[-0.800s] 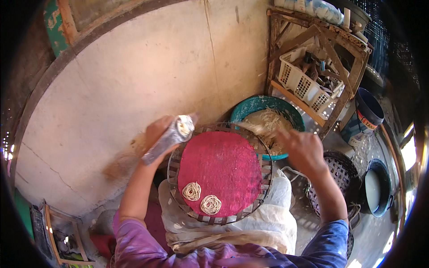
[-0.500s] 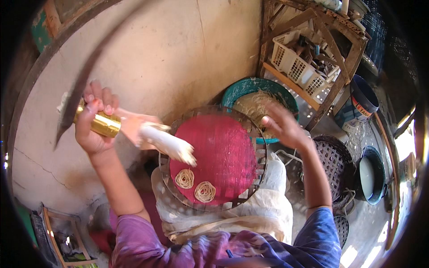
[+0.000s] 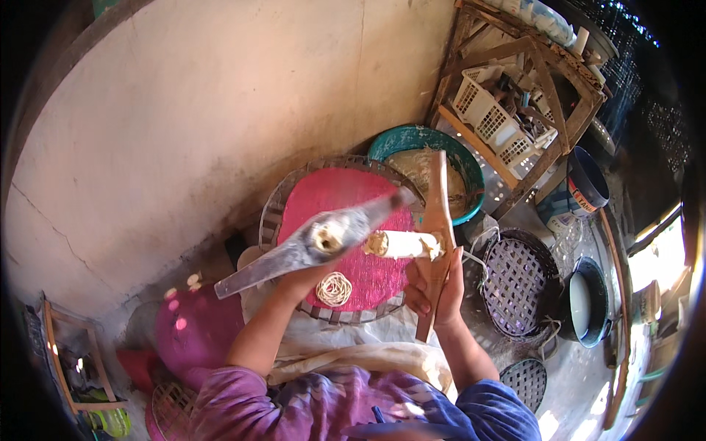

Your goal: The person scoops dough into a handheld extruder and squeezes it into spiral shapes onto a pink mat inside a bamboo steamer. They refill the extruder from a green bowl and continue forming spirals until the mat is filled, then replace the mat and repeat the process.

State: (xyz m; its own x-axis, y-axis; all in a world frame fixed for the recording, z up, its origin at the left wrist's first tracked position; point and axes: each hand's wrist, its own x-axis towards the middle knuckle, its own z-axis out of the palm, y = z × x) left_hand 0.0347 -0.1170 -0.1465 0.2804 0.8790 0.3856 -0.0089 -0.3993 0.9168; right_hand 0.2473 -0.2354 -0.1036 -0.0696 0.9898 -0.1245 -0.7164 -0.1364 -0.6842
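Note:
My left hand (image 3: 312, 278) is closed around the underside of a dough press barrel (image 3: 294, 253), a grey wooden bar whose round hole shows pale dough; the bar hides most of the fingers. My right hand (image 3: 443, 294) grips a wooden plunger (image 3: 437, 195), holding its long handle nearly upright. The plunger's white, dough-smeared rod (image 3: 404, 244) points left toward the hole, apart from it. Beneath both lies a round red cloth (image 3: 316, 191) on a woven tray (image 3: 273, 213) over my lap. One coil of pale noodle strands (image 3: 334, 289) rests on the cloth beside my left hand.
A teal basin (image 3: 474, 158) of pale dough stands beyond the tray. To the right are a dark woven basket (image 3: 518, 268), a dark bowl (image 3: 604, 327) of whitish liquid and a blue bucket (image 3: 588, 176). A wooden rack (image 3: 540, 143) holds a cream plastic crate (image 3: 489, 117). The wall (image 3: 243, 88) rises ahead-left.
Both hands have come down and inward over the tray. The press has lowered and its plunger is now apart from the barrel. My right hand, formerly empty, has gripped the plunger. One noodle coil is hidden.

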